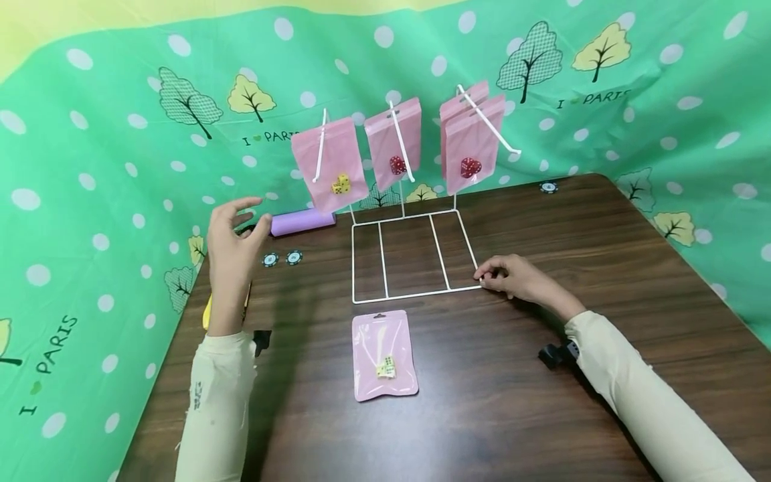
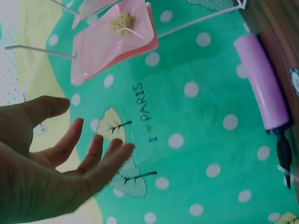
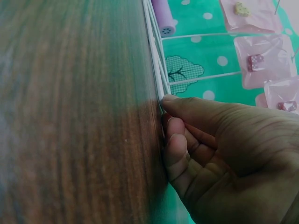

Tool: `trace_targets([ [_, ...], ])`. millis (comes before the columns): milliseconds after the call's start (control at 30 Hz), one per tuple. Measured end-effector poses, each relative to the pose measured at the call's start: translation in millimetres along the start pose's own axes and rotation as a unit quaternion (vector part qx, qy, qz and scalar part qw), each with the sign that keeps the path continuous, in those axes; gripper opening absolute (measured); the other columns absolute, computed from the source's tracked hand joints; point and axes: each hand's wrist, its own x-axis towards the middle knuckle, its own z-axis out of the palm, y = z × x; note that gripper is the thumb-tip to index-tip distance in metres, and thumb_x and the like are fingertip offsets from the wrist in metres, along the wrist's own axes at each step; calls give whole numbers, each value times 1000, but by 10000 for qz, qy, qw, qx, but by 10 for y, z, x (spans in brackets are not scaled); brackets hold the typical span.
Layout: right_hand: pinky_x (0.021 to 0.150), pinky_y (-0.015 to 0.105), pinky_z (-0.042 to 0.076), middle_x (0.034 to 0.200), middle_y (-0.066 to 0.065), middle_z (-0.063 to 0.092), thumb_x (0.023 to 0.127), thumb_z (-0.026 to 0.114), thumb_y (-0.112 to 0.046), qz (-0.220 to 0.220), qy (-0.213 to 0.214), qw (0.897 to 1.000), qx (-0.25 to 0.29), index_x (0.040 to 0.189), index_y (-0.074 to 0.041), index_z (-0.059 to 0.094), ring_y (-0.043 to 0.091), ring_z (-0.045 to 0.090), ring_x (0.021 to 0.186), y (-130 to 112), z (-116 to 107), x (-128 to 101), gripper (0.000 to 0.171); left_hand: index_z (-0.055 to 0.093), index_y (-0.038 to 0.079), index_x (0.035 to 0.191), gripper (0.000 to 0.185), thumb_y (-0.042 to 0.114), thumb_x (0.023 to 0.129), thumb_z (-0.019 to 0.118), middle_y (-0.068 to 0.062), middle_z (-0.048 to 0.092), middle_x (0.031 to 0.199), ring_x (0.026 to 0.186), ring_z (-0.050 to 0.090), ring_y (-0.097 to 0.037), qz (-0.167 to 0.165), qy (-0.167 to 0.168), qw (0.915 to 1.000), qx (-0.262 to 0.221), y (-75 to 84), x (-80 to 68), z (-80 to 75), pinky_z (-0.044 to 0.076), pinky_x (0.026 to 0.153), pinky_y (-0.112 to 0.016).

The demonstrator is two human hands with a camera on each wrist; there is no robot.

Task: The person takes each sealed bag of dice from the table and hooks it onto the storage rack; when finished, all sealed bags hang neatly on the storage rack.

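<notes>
A white wire display rack (image 1: pixel 415 295) stands on the table. My right hand (image 1: pixel 521 280) pinches the front right corner of its base; in the right wrist view the thumb (image 3: pixel 196 109) lies against the white wire. From the left hook hangs a pink pouch (image 1: pixel 330 157) with yellow dice, from the middle hook a pouch (image 1: pixel 391 137) with red dice. Two pouches overlap on the right hook, the front pouch (image 1: pixel 472 137) showing red dice. My left hand (image 1: pixel 233 251) is raised left of the rack, fingers loosely bent, holding nothing. Another pink pouch (image 1: pixel 384 341) with yellowish dice lies flat before the rack.
Behind my left hand lies a purple cylinder (image 1: pixel 303 221) with a black nozzle (image 2: pixel 283 151). Two poker chips (image 1: pixel 294 258) lie beside it, and another chip (image 1: pixel 549 188) sits at the back right. A yellow object (image 1: pixel 207 313) is partly hidden by the left forearm. Green patterned cloth surrounds the table.
</notes>
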Motion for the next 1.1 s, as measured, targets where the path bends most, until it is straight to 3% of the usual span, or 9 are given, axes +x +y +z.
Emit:
trace_targets([
  [200, 52, 30, 49, 96, 9, 68, 107, 66, -5, -53, 54, 10000, -53, 122, 2, 73, 16, 53, 61, 12, -29, -6, 18, 67, 5, 145, 41, 19, 106, 71, -19, 54, 146, 132, 62, -36, -15, -426, 9988, 236, -39, -220, -192, 49, 106, -44],
  [333, 52, 30, 49, 97, 9, 67, 107, 66, -6, -36, 79, 9999, -76, 122, 2, 73, 16, 54, 61, 14, -50, -18, 19, 67, 4, 143, 40, 17, 106, 72, -17, 59, 141, 127, 67, -36, 7, -804, 9963, 311, -107, -374, -207, 51, 97, -30],
  [433, 53, 30, 49, 96, 9, 67, 107, 67, -6, -13, 91, 9999, -103, 122, 2, 73, 16, 54, 61, 17, -71, -39, 19, 62, 1, 145, 43, 14, 105, 73, -20, 62, 138, 116, 71, -39, -72, -1361, 9903, 258, -184, -521, -117, 57, 81, -20],
  [567, 54, 30, 49, 97, 8, 67, 107, 67, -7, -4, 83, 9998, -153, 122, 2, 73, 17, 54, 62, 32, -87, -50, 19, 55, -2, 147, 50, 10, 103, 76, -26, 63, 136, 102, 73, -43, -353, -2012, 9788, 150, -275, -730, 55, 60, 73, -22],
  [700, 54, 30, 49, 97, 8, 68, 107, 66, -6, -24, 62, 9999, -122, 123, 2, 73, 16, 54, 62, 42, -81, -13, 19, 59, -3, 142, 48, 11, 101, 79, -29, 65, 137, 92, 76, -39, -530, -2285, 9715, 346, -302, -933, 173, 62, 71, -29],
  [800, 53, 29, 48, 97, 9, 68, 107, 65, -4, -41, 90, 9999, -86, 122, 2, 73, 16, 54, 61, 45, -66, 21, 18, 63, -2, 138, 45, 13, 100, 81, -28, 66, 138, 94, 77, -35, -605, -2501, 9654, 427, -324, -1090, 259, 63, 73, -34],
  [933, 53, 29, 48, 96, 9, 68, 107, 65, -4, -19, 27, 10000, -66, 122, 2, 73, 16, 54, 62, 44, -32, 39, 19, 68, -1, 130, 37, 12, 98, 82, -25, 69, 130, 99, 75, -31, -615, -2765, 9579, 477, -398, -1288, 362, 62, 76, -38],
  [1100, 53, 29, 48, 96, 8, 68, 106, 66, -4, -35, 16, 10000, -54, 121, 1, 74, 17, 53, 62, 28, -5, 34, 17, 72, 3, 121, 28, 10, 96, 84, -16, 71, 119, 92, 73, -22, -516, -3137, 9471, 431, -497, -1451, 437, 58, 76, -37],
])
